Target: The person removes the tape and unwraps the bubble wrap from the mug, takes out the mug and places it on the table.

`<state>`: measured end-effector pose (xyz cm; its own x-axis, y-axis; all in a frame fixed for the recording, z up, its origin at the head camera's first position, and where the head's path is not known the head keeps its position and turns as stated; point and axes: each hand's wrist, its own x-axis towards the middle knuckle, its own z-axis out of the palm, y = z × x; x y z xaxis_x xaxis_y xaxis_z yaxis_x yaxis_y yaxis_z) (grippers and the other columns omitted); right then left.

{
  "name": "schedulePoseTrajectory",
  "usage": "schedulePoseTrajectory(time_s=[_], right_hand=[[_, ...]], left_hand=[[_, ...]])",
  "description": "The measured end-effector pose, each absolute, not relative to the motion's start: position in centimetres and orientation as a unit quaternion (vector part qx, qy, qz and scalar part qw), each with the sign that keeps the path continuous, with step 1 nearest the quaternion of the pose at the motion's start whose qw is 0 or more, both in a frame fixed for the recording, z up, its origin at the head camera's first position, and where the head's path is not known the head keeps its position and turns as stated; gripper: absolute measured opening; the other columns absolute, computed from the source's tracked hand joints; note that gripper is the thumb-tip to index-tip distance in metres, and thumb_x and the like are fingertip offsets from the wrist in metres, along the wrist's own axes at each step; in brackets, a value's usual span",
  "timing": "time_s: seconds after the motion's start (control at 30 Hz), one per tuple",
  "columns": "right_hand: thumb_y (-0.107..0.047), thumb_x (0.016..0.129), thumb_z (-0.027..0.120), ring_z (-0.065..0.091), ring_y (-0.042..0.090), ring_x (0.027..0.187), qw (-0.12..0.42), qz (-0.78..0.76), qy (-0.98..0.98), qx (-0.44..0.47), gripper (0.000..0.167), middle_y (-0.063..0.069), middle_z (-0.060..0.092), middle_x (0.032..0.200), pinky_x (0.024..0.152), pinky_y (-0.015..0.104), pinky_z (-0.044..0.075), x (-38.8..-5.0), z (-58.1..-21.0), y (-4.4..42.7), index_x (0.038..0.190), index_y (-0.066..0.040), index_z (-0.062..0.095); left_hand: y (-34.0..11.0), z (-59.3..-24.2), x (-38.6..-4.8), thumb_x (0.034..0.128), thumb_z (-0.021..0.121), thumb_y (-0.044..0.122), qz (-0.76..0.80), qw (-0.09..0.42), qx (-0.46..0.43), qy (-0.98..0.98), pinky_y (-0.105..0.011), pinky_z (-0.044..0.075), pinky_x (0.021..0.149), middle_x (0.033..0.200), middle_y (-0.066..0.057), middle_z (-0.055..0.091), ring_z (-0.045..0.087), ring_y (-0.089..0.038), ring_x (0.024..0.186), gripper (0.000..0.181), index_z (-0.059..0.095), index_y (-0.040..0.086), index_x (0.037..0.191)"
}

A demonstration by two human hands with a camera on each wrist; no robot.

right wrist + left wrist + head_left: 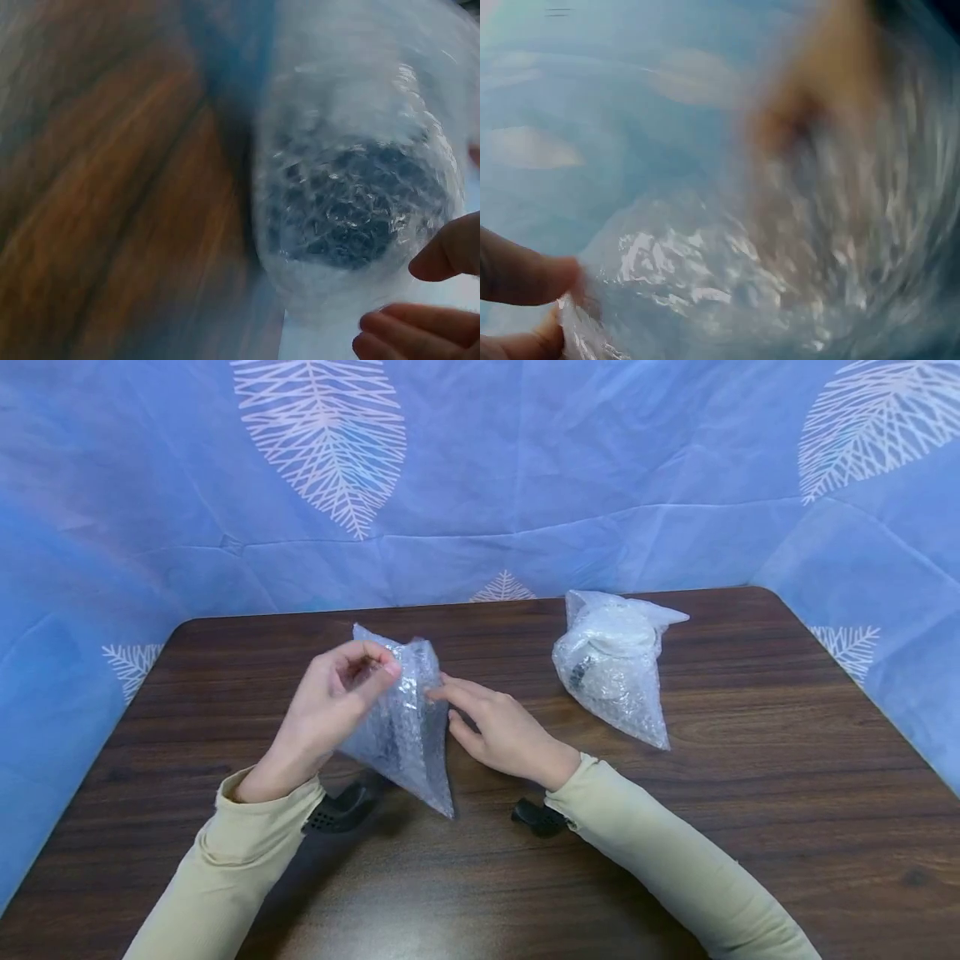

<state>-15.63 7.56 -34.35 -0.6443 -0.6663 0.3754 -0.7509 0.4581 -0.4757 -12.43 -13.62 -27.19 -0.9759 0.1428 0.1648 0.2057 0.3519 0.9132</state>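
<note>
A clear bubble wrap bag (pixel 420 735) hangs tilted between the hands over the left half of the table, one corner pointing down. My left hand (pixel 330 702) pinches its upper part between thumb and fingers; in the left wrist view the fingertips (pixel 566 277) grip an edge of the bubble wrap (pixel 705 262). At the bag's right side, my right hand (pixel 502 727) touches it with extended fingers. The right wrist view has that thumb (pixel 446 251) and the fingers apart beside the bubble wrap (pixel 352 202), with something dark inside it, not identifiable.
A second bubble wrap bag (pixel 618 668) lies at the back right of the dark wooden table (pixel 750 735), holding something whitish with a dark patch. Blue cloth (pixel 465 460) with white leaf prints hangs behind the table and at its sides. Black wrist devices (pixel 341 810) sit under both wrists.
</note>
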Motion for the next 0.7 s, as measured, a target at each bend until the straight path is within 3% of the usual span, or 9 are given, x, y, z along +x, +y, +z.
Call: schedulePoseTrajectory(time_s=[0.07, 0.13, 0.2, 0.23, 0.47, 0.57, 0.7], right_hand=[[-0.006, 0.096, 0.054, 0.060, 0.015, 0.068, 0.068, 0.311, -0.855, 0.409, 0.037, 0.010, 0.054, 0.138, 0.070, 0.027, 0.048, -15.9, -34.3, 7.7, 0.133, -0.009, 0.054], [-0.006, 0.096, 0.055, 0.065, 0.017, 0.093, 0.062, 0.316, -0.853, 0.411, 0.039, 0.006, 0.057, 0.135, 0.082, 0.030, 0.051, -16.1, -34.2, 7.9, 0.134, -0.011, 0.053], [-0.007, 0.096, 0.056, 0.059, 0.020, 0.117, 0.051, 0.325, -0.846, 0.420, 0.039, 0.007, 0.056, 0.136, 0.094, 0.034, 0.049, -16.2, -34.2, 8.0, 0.135, -0.011, 0.054], [-0.007, 0.096, 0.056, 0.057, 0.021, 0.121, 0.043, 0.329, -0.843, 0.424, 0.039, 0.008, 0.055, 0.137, 0.096, 0.035, 0.049, -16.2, -34.1, 8.0, 0.134, -0.012, 0.054], [-0.008, 0.096, 0.056, 0.052, 0.026, 0.127, 0.035, 0.330, -0.838, 0.433, 0.037, 0.012, 0.053, 0.138, 0.096, 0.038, 0.049, -16.0, -34.0, 7.6, 0.133, -0.011, 0.055], [-0.006, 0.095, 0.057, 0.053, 0.025, 0.126, 0.039, 0.338, -0.834, 0.434, 0.037, 0.010, 0.054, 0.136, 0.092, 0.036, 0.050, -16.1, -33.9, 7.6, 0.132, -0.011, 0.055], [-0.005, 0.094, 0.057, 0.051, 0.025, 0.128, 0.039, 0.347, -0.828, 0.439, 0.038, 0.008, 0.055, 0.135, 0.095, 0.036, 0.049, -16.2, -33.9, 7.5, 0.132, -0.010, 0.055]], left_hand=[[-13.9, -26.4, -12.2, 0.0951, 0.059, 0.013, -0.570, 0.059, -0.118, -0.811, -0.026, 0.041, 0.069, 0.089, -0.004, 0.057, 0.049, -0.018, 0.078, 0.016, 0.062, -0.003, 0.099], [-14.0, -25.9, -12.0, 0.0945, 0.060, 0.015, -0.545, 0.082, -0.124, -0.825, -0.027, 0.041, 0.069, 0.089, -0.006, 0.060, 0.050, -0.018, 0.078, 0.016, 0.064, 0.000, 0.098], [-14.2, -26.0, -11.9, 0.0936, 0.062, 0.016, -0.502, 0.088, -0.119, -0.852, -0.028, 0.042, 0.071, 0.089, -0.006, 0.062, 0.052, -0.017, 0.077, 0.014, 0.067, 0.004, 0.096], [-14.3, -26.2, -11.8, 0.0934, 0.063, 0.017, -0.481, 0.086, -0.115, -0.865, -0.028, 0.042, 0.071, 0.089, -0.006, 0.063, 0.053, -0.017, 0.077, 0.013, 0.067, 0.006, 0.096], [-15.8, -27.8, -11.2, 0.0935, 0.063, 0.017, -0.462, 0.090, -0.132, -0.872, -0.028, 0.045, 0.069, 0.088, -0.005, 0.065, 0.056, -0.015, 0.077, 0.011, 0.066, 0.008, 0.097], [-16.4, -27.7, -10.8, 0.0931, 0.064, 0.017, -0.448, 0.111, -0.149, -0.874, -0.024, 0.046, 0.070, 0.088, -0.003, 0.066, 0.057, -0.012, 0.075, 0.009, 0.067, 0.010, 0.097], [-16.8, -27.5, -10.2, 0.0914, 0.065, 0.015, -0.412, 0.167, -0.160, -0.882, -0.017, 0.046, 0.068, 0.085, 0.001, 0.065, 0.056, -0.007, 0.072, 0.006, 0.070, 0.012, 0.094]])
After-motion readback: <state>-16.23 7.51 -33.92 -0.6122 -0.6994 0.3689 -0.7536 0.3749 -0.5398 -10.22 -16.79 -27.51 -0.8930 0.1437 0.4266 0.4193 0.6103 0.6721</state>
